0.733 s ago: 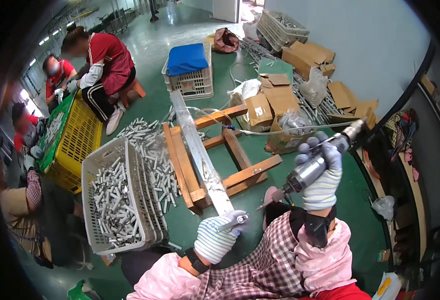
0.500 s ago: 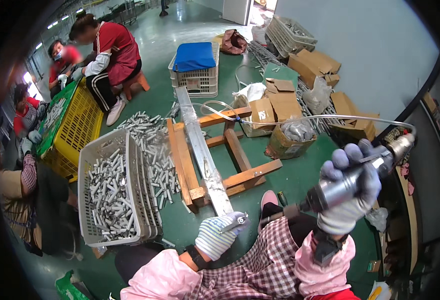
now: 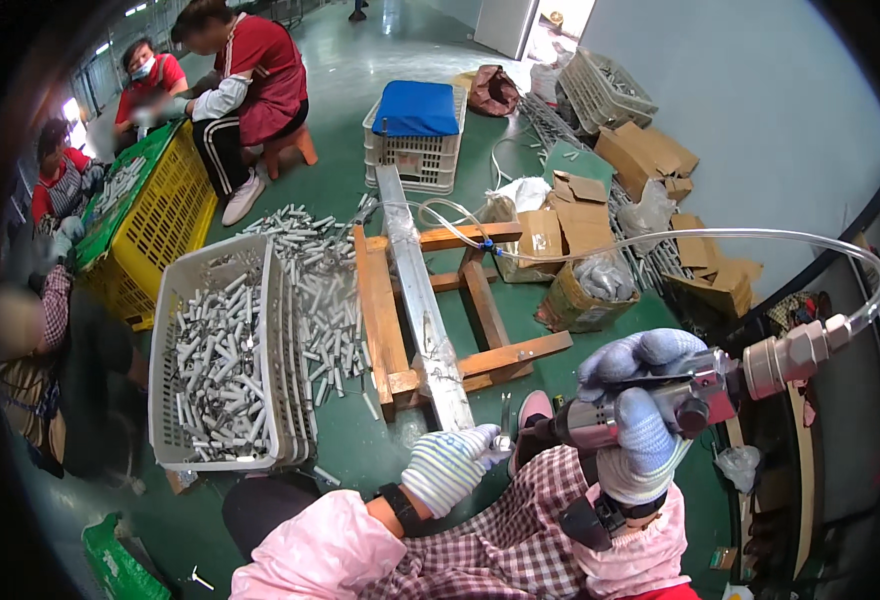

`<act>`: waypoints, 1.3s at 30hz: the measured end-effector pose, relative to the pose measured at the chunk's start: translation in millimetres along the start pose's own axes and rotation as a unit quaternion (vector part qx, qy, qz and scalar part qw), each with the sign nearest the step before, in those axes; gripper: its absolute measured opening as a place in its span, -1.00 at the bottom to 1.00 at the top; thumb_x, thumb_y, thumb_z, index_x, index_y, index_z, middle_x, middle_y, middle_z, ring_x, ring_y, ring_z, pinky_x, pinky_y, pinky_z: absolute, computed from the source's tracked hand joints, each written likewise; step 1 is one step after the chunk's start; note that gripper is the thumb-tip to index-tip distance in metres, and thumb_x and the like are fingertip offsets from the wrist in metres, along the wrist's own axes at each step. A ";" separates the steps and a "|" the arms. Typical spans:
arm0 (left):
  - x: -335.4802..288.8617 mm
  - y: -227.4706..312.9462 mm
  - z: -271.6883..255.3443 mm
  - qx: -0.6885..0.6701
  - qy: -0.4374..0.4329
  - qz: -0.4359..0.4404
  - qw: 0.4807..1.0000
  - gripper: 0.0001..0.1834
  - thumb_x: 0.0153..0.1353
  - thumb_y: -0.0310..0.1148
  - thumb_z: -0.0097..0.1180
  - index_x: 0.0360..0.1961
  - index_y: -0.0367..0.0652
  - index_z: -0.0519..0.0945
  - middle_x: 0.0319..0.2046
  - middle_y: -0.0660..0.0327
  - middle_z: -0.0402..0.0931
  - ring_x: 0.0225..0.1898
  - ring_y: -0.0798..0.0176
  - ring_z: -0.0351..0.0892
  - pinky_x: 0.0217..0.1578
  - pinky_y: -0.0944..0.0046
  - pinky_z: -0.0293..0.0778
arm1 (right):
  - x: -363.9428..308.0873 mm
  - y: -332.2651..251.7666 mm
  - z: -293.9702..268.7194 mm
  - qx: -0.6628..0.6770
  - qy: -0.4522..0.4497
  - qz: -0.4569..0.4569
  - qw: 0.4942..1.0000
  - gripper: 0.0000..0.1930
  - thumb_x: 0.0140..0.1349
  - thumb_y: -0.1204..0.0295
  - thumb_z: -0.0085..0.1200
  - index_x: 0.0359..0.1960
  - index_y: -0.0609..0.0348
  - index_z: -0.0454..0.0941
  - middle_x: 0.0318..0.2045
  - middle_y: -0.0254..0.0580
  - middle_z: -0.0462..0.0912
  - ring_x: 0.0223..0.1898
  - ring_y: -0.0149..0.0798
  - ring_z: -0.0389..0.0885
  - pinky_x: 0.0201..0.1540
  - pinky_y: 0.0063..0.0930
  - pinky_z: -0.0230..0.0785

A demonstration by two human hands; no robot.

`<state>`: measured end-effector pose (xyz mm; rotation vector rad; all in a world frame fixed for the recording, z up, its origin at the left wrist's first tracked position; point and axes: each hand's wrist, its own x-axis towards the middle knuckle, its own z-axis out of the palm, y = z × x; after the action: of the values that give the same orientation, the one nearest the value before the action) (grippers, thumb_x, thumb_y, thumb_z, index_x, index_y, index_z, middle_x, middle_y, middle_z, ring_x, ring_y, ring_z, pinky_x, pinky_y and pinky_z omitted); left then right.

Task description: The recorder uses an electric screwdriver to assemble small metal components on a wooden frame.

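My left hand point(image 3: 450, 467), in a striped knit glove, pinches a small metal part point(image 3: 503, 441) near the close end of a long metal bar point(image 3: 430, 345). A thin prong of the part points upward. In my right hand point(image 3: 645, 415), also gloved, is an air-powered driver point(image 3: 712, 385), held almost level. The driver's dark nose points left, close to the small part; I cannot tell whether they touch. A clear hose point(image 3: 760, 233) runs from the driver's metal coupling. The bar lies across a wooden stand point(image 3: 388, 340).
Left of the stand are a white crate point(image 3: 278, 370) full of short metal tubes and a heap of loose tubes point(image 3: 330, 320) on the floor. Cardboard boxes point(image 3: 580, 215) stand to the right. People sit around a yellow crate point(image 3: 165, 225) at far left.
My right hand has brought the driver leftward, its nose nearer the small part. The part has turned in my left hand, its prong now upward. The view has shifted slightly.
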<state>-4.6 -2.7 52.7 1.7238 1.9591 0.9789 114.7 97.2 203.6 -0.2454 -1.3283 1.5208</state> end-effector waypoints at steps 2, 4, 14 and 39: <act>-0.6 4.4 -6.7 0.001 -0.008 -0.015 1.000 -0.73 0.19 -0.14 0.09 -0.20 -0.07 0.58 -0.50 0.07 0.57 -0.48 0.03 0.60 -0.46 0.15 0.48 | 1.9 2.3 0.1 0.013 -0.021 -0.009 1.000 -0.53 0.04 0.58 0.24 -0.03 0.15 0.28 -0.25 -0.06 0.54 -0.22 -0.15 0.59 -0.14 -0.26 0.52; -0.8 6.1 -8.1 0.002 -0.017 -0.024 1.000 -0.74 0.16 -0.18 0.14 -0.20 -0.07 0.60 -0.51 0.06 0.58 -0.46 0.03 0.61 -0.44 0.16 0.50 | 4.6 -1.1 3.6 0.051 -0.056 -0.030 0.997 -0.53 0.05 0.55 0.26 -0.04 0.14 0.28 -0.27 -0.07 0.54 -0.23 -0.15 0.60 -0.16 -0.28 0.54; -1.6 -0.9 -1.9 0.012 -0.025 -0.030 0.999 -0.72 0.14 -0.15 0.15 -0.18 -0.04 0.61 -0.52 0.05 0.57 -0.45 0.04 0.61 -0.41 0.14 0.50 | -2.2 0.1 -0.1 0.041 -0.080 0.015 0.996 -0.52 0.07 0.50 0.25 -0.03 0.12 0.25 -0.22 -0.10 0.53 -0.15 -0.14 0.58 -0.06 -0.23 0.49; -5.6 -14.8 11.0 0.037 0.018 0.038 0.998 -0.69 0.25 -0.11 -0.03 -0.14 -0.05 0.57 -0.53 0.11 0.58 -0.51 0.07 0.61 -0.48 0.13 0.49 | -3.8 0.9 -1.1 0.026 -0.085 -0.003 0.996 -0.54 0.06 0.51 0.24 -0.04 0.15 0.27 -0.20 -0.06 0.55 -0.16 -0.15 0.61 -0.09 -0.27 0.52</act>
<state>-6.8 -5.5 33.8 1.8448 1.9893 0.9807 116.6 95.0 200.8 -0.0799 -1.4186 1.5960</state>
